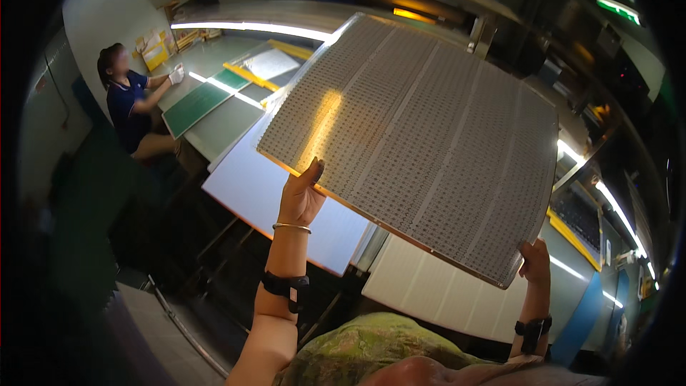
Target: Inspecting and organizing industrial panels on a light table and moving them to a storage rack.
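Observation:
I hold a large, thin circuit board panel up in front of me, tilted, its grey face covered in rows of small dark marks with plain strips between them. A yellow light reflects off its left part. My left hand is closed on the panel's near edge towards the left, thumb over the face. At the near right corner, my right hand grips the same panel. The fingers of both hands are partly hidden behind it. Beneath the panel lie a bluish-white lit surface and a pale striped panel.
A co-worker in white gloves sits at the left table by a green panel. Yellow-edged frames lie beyond it. Bright tube lights run along the far side. At right are another yellow-edged frame and blue sheets.

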### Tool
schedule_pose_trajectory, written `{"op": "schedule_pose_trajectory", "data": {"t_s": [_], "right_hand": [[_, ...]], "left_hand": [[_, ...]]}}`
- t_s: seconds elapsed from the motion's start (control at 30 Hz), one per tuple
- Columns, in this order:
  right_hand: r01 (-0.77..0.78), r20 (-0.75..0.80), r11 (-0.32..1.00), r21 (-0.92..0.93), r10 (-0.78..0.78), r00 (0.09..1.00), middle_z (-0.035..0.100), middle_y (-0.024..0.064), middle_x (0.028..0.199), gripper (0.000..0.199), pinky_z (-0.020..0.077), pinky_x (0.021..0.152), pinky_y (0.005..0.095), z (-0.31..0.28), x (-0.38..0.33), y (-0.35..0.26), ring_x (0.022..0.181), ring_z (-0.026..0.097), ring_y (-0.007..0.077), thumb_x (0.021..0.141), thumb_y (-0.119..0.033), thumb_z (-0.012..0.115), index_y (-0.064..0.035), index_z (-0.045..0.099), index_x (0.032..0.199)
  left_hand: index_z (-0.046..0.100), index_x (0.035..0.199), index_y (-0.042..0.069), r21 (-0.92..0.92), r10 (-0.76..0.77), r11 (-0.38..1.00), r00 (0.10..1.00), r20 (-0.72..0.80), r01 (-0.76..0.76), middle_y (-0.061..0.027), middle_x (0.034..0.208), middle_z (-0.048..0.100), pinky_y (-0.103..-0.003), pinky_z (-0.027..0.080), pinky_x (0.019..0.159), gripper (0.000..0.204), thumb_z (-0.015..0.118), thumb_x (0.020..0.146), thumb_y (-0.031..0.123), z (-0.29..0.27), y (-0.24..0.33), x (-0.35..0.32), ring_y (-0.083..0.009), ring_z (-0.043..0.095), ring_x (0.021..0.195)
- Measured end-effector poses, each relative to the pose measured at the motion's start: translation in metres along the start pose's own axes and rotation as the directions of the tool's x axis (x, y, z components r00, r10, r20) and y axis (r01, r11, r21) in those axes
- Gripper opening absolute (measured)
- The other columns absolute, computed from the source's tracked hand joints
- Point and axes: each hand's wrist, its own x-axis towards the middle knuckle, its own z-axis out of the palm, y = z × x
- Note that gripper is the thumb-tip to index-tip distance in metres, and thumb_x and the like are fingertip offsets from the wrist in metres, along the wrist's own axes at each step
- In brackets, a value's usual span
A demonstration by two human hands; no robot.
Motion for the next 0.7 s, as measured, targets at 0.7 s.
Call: {"op": "schedule_pose_trajectory", "data": {"t_s": [0.7], "right_hand": [[0.088, 0.097, 0.990, -0.109, -0.077, 0.992, 0.057, 0.0038, 0.056, 0.026, 0.0394, 0.039, 0.0201, 0.002, 0.010, 0.037, 0.043, 0.052, 0.0088, 0.087, -0.019, 0.056, -0.0003, 0.061, 0.070]], "left_hand": [[0.041, 0.128, 0.003, 0.048, 0.003, 0.999, 0.996, 0.094, -0.007, -0.0106, 0.128, 0.048, -0.037, 0.040, 0.099, 0.045, 0.056, 0.085, 0.004, 0.000, 0.015, -0.009, -0.0230, 0.047, 0.117]]}}
